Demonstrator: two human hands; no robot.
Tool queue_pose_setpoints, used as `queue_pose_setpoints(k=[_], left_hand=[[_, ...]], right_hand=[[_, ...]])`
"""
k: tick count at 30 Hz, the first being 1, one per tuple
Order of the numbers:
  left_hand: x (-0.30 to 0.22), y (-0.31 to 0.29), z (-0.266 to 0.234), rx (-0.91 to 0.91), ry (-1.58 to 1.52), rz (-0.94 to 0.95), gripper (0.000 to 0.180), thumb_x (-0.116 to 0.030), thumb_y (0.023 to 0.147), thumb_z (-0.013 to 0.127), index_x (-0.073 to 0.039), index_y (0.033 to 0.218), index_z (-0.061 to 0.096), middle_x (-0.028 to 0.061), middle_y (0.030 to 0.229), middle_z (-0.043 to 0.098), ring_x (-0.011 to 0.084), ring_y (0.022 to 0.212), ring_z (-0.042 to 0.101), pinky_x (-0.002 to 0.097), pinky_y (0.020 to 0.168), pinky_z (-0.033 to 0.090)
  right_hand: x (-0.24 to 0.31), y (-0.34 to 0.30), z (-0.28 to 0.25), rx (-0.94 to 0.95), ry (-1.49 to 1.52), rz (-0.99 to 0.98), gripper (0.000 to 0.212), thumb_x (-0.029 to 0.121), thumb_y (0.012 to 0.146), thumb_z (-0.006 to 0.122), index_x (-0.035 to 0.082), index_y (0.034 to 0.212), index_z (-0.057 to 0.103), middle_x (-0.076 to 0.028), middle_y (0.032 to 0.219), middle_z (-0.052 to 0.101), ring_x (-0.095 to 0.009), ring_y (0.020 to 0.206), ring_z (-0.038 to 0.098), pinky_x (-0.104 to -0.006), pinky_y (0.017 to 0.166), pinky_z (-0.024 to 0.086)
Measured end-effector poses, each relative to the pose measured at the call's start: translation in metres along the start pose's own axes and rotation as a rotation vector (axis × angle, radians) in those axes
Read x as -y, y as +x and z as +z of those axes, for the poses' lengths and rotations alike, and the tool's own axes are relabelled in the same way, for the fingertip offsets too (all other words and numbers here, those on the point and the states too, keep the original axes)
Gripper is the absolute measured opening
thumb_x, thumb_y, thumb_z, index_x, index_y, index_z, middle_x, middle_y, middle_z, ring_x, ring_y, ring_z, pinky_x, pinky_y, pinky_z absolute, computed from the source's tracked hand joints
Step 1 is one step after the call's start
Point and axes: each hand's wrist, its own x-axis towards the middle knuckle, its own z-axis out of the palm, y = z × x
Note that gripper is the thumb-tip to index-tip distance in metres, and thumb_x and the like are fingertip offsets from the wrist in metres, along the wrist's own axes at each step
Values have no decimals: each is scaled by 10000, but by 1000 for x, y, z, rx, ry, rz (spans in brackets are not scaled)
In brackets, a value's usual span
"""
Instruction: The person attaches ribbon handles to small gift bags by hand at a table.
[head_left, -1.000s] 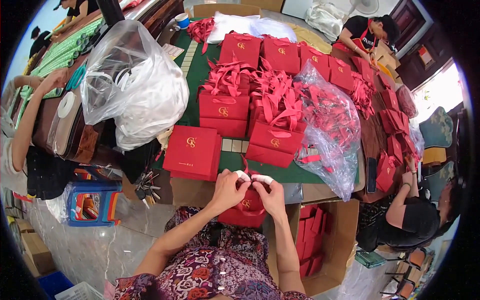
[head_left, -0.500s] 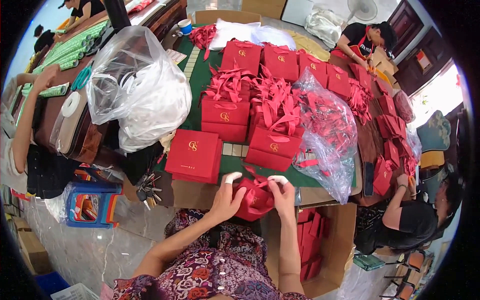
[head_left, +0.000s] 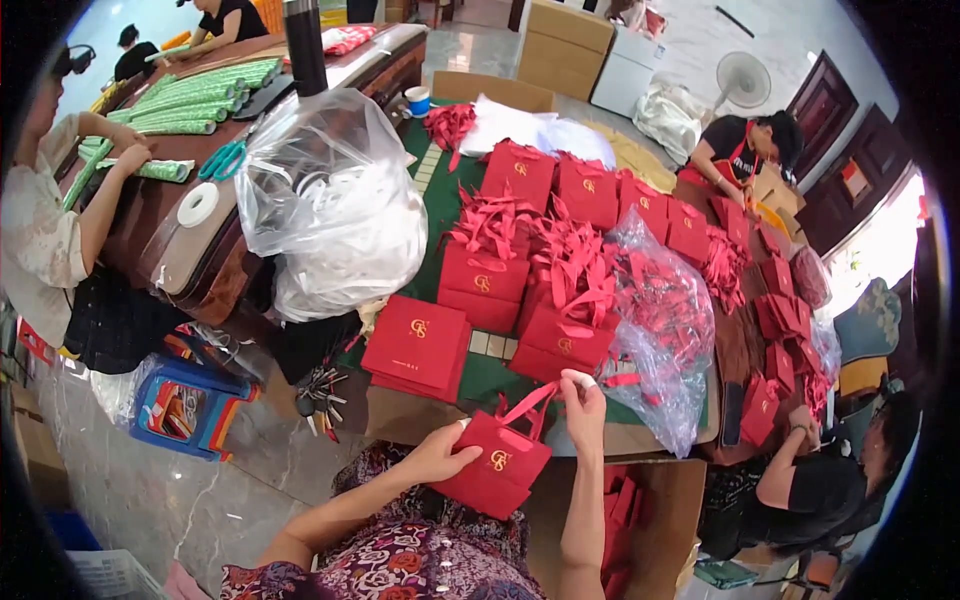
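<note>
Close to my body, a small red paper gift bag [head_left: 482,480] with a gold emblem hangs tilted off the table's near edge. My left hand [head_left: 442,455] grips its left side, thumb on the front and fingertips at the top edge. My right hand [head_left: 582,402] pinches the bag's red ribbon handle [head_left: 530,402] and holds it up, stretched away from the opening. White coverings show on some fingertips. Just beyond lies a stack of flat red bags [head_left: 415,348]. To its right stand rows of red bags [head_left: 566,340] with ribbon handles piled loosely on top.
A clear plastic bag of red ribbons [head_left: 660,310] lies at the right. A large clear bag of white material [head_left: 345,235] sits at the left, near teal scissors [head_left: 222,160]. Below the table edge, an open carton [head_left: 665,530] holds red bags. Co-workers sit at both sides.
My right hand has moved up and away from the bag, drawing the ribbon handle out. The bag now tilts with its front showing. The whole view has shifted.
</note>
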Motion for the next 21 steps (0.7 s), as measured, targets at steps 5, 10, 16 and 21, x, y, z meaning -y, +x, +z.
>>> queue_pose_setpoints(k=[5,10,16,21], left_hand=[[-13,5,-21,-85,-396,12,455,-49,959,576,15,1386,432,64,1273,592,129,1158,543,311,1014,433],[-19,19,-27,-92,-399,39,390,-60,956,581,27,1322,477,85,1201,623,132,1085,580,298,961,467],[-53,28,-62,-454,115,3,336,-167,966,596,-15,1262,544,168,1128,658,213,1036,640,331,872,501],[-23,41,-80,-706,463,266,378,-176,892,664,-23,1221,557,186,1166,592,330,1060,583,396,903,466]], right_hand=[[6,-3,-25,524,45,468,329,274,1003,559,-3,1164,638,-85,1004,696,-157,833,661,-298,723,539],[35,-6,12,716,122,122,247,160,919,683,12,1117,677,25,999,674,-57,856,582,-229,806,482],[79,28,36,490,92,-78,212,56,860,709,16,1068,700,22,977,686,-71,904,601,-245,839,478],[115,75,59,212,-115,-475,219,126,858,723,-11,1025,692,-36,837,698,-81,757,583,-258,709,475]])
